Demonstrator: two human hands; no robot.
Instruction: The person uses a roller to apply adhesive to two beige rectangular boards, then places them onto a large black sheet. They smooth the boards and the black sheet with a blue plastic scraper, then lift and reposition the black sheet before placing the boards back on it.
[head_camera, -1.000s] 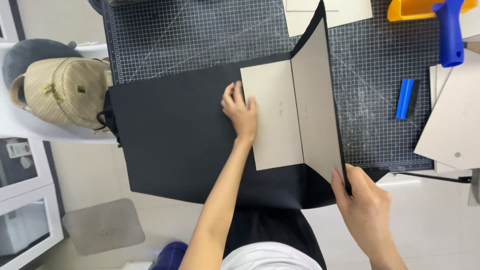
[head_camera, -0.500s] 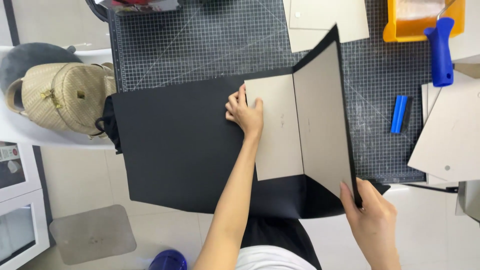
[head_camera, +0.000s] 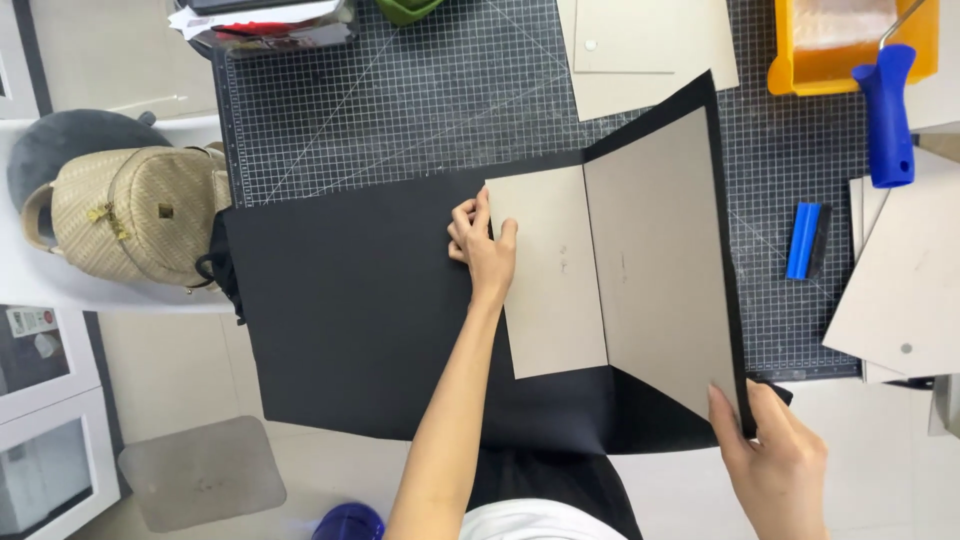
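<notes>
gridded cutting mat (head_camera: 420, 100) covers the bench; left hand (head_camera: 483, 243) presses flat grey board (head_camera: 545, 270), right hand (head_camera: 775, 465) pinches raised black-edged panel (head_camera: 660, 260).

woven handbag (head_camera: 130, 215), blue roller (head_camera: 886, 115), yellow tray (head_camera: 790, 70)

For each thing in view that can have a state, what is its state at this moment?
Black sheet: flat on the cutting mat, right part folded up.
Narrow grey board: flat on the sheet, pressed by the left hand.
Wide grey board: tilted up, its lower corner held by the right hand.
Blue scraper: lying untouched.
Blue-handled roller: resting on the yellow tray.
</notes>
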